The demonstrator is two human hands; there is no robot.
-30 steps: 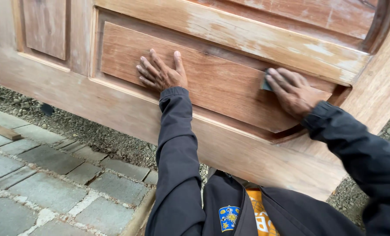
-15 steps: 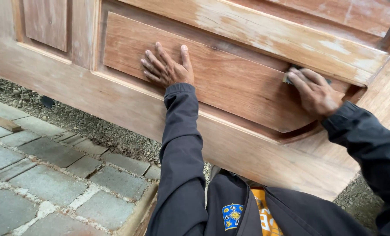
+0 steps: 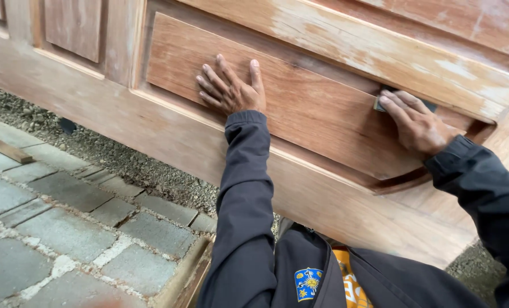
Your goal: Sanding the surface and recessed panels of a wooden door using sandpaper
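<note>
A large wooden door (image 3: 169,131) lies tilted in front of me, with a raised reddish panel (image 3: 317,114) in its middle. My left hand (image 3: 231,88) rests flat on that panel, fingers spread, holding nothing. My right hand (image 3: 417,122) presses a small dark sanding pad (image 3: 380,102) against the panel's upper edge, just under a pale, worn rail (image 3: 391,60). Most of the pad is hidden beneath my fingers. Both arms wear dark sleeves.
Grey paving stones (image 3: 55,228) cover the ground at lower left, with a strip of gravel (image 3: 123,162) along the door's lower edge. A short wooden strip (image 3: 3,147) lies on the pavers at far left. My dark jacket with a badge (image 3: 308,282) fills the bottom middle.
My right hand has slid the pad rightward and slightly upward along the panel's upper edge. My left hand stays flat on the panel. The view has shifted a little.
</note>
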